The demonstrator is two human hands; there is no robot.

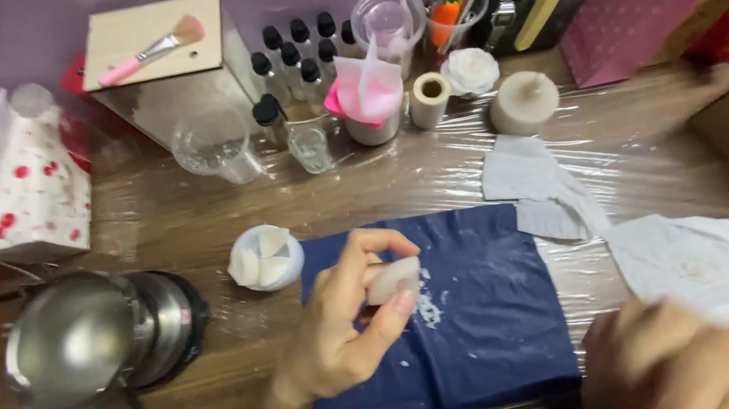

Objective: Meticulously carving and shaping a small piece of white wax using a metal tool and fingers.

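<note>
1. Left hand (340,322): thumb and fingers pinch a pale wax piece (392,281), held over the dark blue cloth (481,313) with white crumbs just beneath it.
2. Right hand (672,360): blurred at the lower edge of view; whether spread or closed cannot be told. It holds nothing visible.
3. Small white cup (265,258), just beyond the left hand, holds several pale wedge-shaped pieces.
4. Metal pot (76,337) with a black handle sits well to the left of the left hand; contents not visible.
5. Farther beyond: an empty clear measuring cup (215,147), a small glass (310,148), dark-capped bottles (297,53).
6. Grey paper sheets (700,262) lie just beyond the right hand.
7. Open tabletop (190,224) lies between cloth and containers.
</note>
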